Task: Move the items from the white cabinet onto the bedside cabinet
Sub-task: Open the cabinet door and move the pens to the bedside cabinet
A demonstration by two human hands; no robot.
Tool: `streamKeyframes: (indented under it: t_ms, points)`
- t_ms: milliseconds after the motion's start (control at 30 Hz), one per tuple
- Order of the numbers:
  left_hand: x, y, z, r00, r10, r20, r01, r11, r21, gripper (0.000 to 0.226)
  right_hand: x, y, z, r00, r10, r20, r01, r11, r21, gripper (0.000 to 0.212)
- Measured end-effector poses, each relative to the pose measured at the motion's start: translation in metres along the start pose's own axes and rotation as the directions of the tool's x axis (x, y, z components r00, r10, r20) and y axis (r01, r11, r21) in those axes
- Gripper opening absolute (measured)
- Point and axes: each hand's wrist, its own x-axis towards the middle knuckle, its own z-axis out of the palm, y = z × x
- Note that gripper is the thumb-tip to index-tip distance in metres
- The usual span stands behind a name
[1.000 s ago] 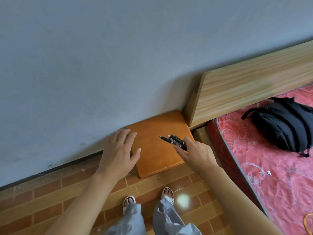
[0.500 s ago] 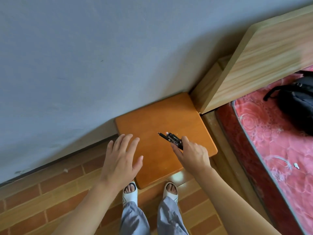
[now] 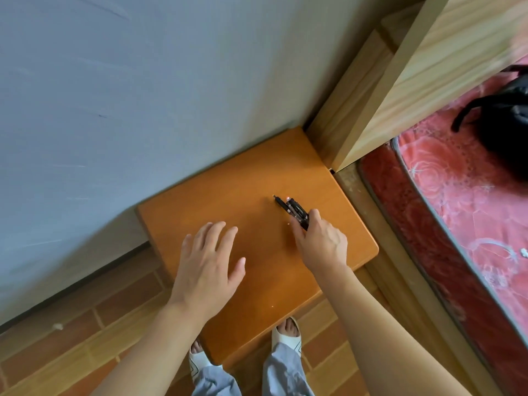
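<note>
The orange wooden bedside cabinet stands against the grey wall, directly below me. My right hand grips a bundle of black pens over the cabinet's right half, tips pointing up-left and low above the top; whether they touch it I cannot tell. My left hand hovers over the cabinet's left front part, fingers spread and straight, holding nothing. The white cabinet is out of view.
A pale wooden headboard rises right of the cabinet. The bed's red patterned mattress carries a black backpack. Brown brick-pattern floor lies at the left. My feet in white slippers stand at the cabinet's front edge.
I have stepped closer, so the cabinet now fills the middle of the view. Both hands have come over its top; the right hand has lowered the pens toward the surface.
</note>
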Motion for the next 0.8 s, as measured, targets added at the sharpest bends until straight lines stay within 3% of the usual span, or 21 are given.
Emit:
streamKeyframes:
  t_ms: [333,600,800]
  points:
    - [0.054,0.017,0.012,0.999,0.017,-0.036,-0.017,1.0,0.009,0.062,0.018,0.006,0.022,0.996,0.061,-0.066,-0.058,0.997,0.047,0.043]
    - [0.062,0.023,0.01,0.999,0.007,-0.042,-0.007,1.0,0.004,0.064,0.013,0.005,0.025,0.99,0.087,-0.111,-0.087,0.996,0.007,0.052]
    - [0.062,0.022,0.012,0.999,-0.003,-0.043,0.004,1.0,0.016,0.06,0.01,0.008,0.022,0.995,0.074,-0.067,-0.071,0.997,0.041,0.066]
